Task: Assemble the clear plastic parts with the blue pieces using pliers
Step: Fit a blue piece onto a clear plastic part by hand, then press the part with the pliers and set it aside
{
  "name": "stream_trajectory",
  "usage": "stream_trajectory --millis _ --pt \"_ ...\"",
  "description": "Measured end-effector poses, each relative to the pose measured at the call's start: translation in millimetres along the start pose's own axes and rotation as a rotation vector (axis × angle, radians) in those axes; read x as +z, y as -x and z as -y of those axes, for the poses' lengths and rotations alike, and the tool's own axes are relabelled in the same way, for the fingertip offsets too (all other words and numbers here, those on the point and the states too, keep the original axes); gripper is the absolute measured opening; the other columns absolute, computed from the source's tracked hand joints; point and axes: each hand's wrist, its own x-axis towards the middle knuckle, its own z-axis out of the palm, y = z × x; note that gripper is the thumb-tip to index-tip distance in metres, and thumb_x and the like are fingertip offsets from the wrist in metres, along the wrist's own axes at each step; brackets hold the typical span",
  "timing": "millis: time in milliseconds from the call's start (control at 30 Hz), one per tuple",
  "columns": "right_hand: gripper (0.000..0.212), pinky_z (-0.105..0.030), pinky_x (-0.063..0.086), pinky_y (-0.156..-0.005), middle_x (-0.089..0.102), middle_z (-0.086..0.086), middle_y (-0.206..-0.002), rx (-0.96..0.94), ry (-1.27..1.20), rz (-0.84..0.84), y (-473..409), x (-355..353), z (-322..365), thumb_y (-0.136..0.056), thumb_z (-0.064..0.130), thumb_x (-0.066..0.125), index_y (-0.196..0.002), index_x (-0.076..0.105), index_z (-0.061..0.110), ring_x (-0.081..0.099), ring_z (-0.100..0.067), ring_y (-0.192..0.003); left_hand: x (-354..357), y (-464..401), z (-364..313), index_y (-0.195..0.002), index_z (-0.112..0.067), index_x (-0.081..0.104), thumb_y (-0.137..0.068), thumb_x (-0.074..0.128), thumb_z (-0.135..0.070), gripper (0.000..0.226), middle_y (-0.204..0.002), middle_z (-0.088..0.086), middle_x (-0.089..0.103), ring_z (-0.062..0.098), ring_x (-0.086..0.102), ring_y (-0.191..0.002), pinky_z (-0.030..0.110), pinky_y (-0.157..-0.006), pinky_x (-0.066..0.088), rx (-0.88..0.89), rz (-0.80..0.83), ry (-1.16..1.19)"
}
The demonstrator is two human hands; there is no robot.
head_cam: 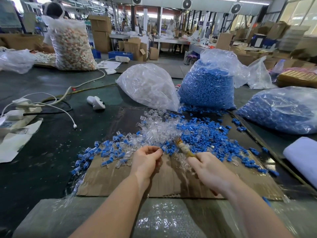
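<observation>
Left hand [147, 158] pinches blue piece [163, 149] beside pliers [184, 148].

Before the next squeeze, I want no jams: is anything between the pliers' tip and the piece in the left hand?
Nothing visible. The left hand pinches a small blue piece; the pliers, held in the right hand, point into the loose pile just beside it.

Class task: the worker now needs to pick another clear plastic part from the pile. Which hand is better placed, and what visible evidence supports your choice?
Probably the left hand. It pinches only a small blue piece beside the clear parts, while the right hand is wrapped round the pliers.
</observation>
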Motion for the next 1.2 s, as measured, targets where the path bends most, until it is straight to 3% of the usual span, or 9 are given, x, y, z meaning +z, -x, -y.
stream_trajectory --millis 200,367,567,800,1000,1200 --pt "0.032 -0.031 0.023 -0.054 0.032 0.002 -0.064 -0.028 -0.053 0.140 9 3 7 -0.096 0.028 0.042 -0.066 0.036 0.018 0.032 -0.015 -0.059 0 -5 0 -0.078 -0.008 0.064 -0.086 0.061 -0.001 0.010 -0.053 0.003 0.059 0.013 0.049 -0.042 0.025 -0.045 0.038 -0.015 -0.031 -0.001" --pt "0.014 -0.030 0.027 -0.053 0.043 -0.002 -0.066 0.016 -0.212 0.292 9 2 5 -0.085 0.012 0.050 -0.073 0.044 0.016 0.038 -0.016 -0.057 -2 -7 -3 -0.081 -0.006 0.065 -0.085 0.062 -0.002 0.007 -0.063 0.009 0.062 0.016 0.055 -0.049 0.027 -0.045 0.044 -0.019 -0.069 -0.038" --pt "0.011 -0.031 0.033 -0.060 0.049 -0.004 -0.077 0.051 -0.239 0.298 6 3 5 -0.077 0.008 0.046 -0.079 0.049 0.018 0.045 -0.017 -0.067 0 -4 -7 -0.082 -0.005 0.064 -0.086 0.061 0.000 0.007 -0.065 0.011 0.061 0.016 0.056 -0.049 0.027 -0.045 0.045 -0.017 -0.093 -0.051" --pt "0.020 -0.037 0.038 -0.066 0.055 -0.005 -0.083 0.030 -0.274 0.327 4 0 6 -0.063 0.017 0.048 -0.081 0.055 0.017 0.052 -0.019 -0.072 1 -1 -13 -0.086 -0.003 0.062 -0.087 0.060 -0.001 0.004 -0.062 0.009 0.060 0.017 0.055 -0.047 0.026 -0.044 0.043 -0.012 -0.099 -0.084" --pt "0.015 -0.035 0.036 -0.065 0.051 -0.008 -0.084 0.004 -0.273 0.320 7 -3 10 -0.074 0.003 0.044 -0.080 0.053 0.015 0.050 -0.020 -0.074 4 0 -14 -0.084 -0.004 0.064 -0.086 0.062 -0.001 0.004 -0.065 0.009 0.061 0.017 0.056 -0.051 0.030 -0.049 0.047 0.008 -0.122 -0.107" --pt "0.011 -0.034 0.036 -0.068 0.047 -0.008 -0.091 -0.013 -0.159 0.311 7 -5 13 -0.082 0.005 0.044 -0.091 0.051 0.006 0.048 -0.020 -0.077 6 0 -16 -0.080 -0.004 0.063 -0.085 0.061 0.003 0.008 -0.062 0.010 0.059 0.014 0.054 -0.047 0.025 -0.047 0.047 -0.068 -0.141 0.004"
